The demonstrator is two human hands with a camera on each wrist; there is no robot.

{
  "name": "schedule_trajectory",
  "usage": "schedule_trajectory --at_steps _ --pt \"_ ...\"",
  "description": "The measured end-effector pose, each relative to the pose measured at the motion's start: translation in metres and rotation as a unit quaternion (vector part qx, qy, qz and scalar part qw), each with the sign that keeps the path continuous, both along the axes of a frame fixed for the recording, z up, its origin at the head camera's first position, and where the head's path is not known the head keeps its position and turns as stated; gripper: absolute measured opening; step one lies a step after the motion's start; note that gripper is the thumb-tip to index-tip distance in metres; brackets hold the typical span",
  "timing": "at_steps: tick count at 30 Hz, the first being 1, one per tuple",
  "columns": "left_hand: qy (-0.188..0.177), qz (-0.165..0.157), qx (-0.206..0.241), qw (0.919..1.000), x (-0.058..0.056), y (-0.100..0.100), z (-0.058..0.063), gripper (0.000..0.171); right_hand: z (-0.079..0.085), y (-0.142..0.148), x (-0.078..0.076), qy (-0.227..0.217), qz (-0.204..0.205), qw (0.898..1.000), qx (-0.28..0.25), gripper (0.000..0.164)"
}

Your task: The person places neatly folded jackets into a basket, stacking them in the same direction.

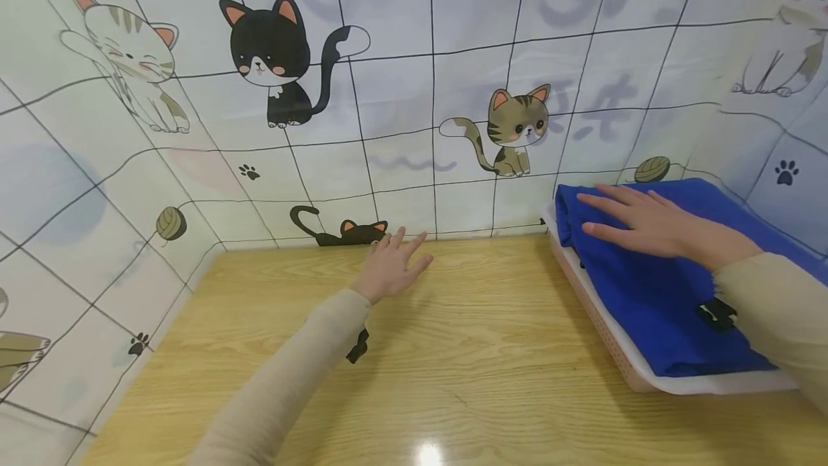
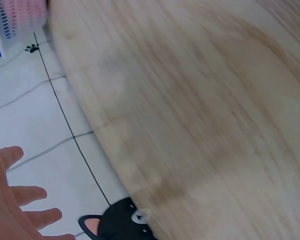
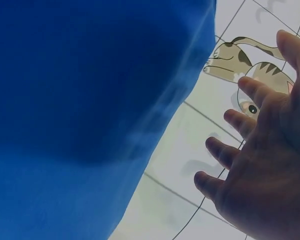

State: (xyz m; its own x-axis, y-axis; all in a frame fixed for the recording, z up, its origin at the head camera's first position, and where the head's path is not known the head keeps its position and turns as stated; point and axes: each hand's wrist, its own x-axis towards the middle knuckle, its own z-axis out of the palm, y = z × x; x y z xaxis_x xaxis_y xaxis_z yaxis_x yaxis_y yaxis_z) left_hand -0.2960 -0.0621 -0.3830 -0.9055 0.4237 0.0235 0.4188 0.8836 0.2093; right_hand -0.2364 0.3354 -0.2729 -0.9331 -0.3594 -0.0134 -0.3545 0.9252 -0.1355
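Note:
A folded blue cloth (image 1: pixel 653 300) lies over a pink and white plastic basket (image 1: pixel 601 322) at the right of the table. Over the cloth's far part my right hand (image 1: pixel 653 221) is held with fingers spread, gripping nothing. The right wrist view shows the same hand (image 3: pixel 270 150) beside the cloth's edge (image 3: pixel 90 100). My left hand (image 1: pixel 390 265) reaches over the wooden table (image 1: pixel 479 351) near its back edge, fingers apart and holding nothing. In the left wrist view that hand (image 2: pixel 15 200) shows at the lower left, with the basket's perforated side (image 2: pixel 22 20) at the top corner.
A white wall covering (image 1: pixel 401 106) with grid lines and printed cats rises behind the table and along both sides. Black straps (image 1: pixel 358 346) show at the wrists. Bare wood lies between the left arm and the basket.

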Motion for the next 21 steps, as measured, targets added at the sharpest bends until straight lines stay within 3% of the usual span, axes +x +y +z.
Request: schedule_trajectory --at_steps 12,21 --pt "0.018 0.024 -0.016 0.9994 -0.006 -0.013 -0.006 0.062 0.004 -0.031 -0.013 0.004 0.01 1.0 -0.015 0.072" --pt "0.032 0.029 -0.03 0.9986 -0.005 -0.008 0.001 0.067 -0.003 -0.054 -0.025 0.005 0.016 0.999 -0.037 0.071"
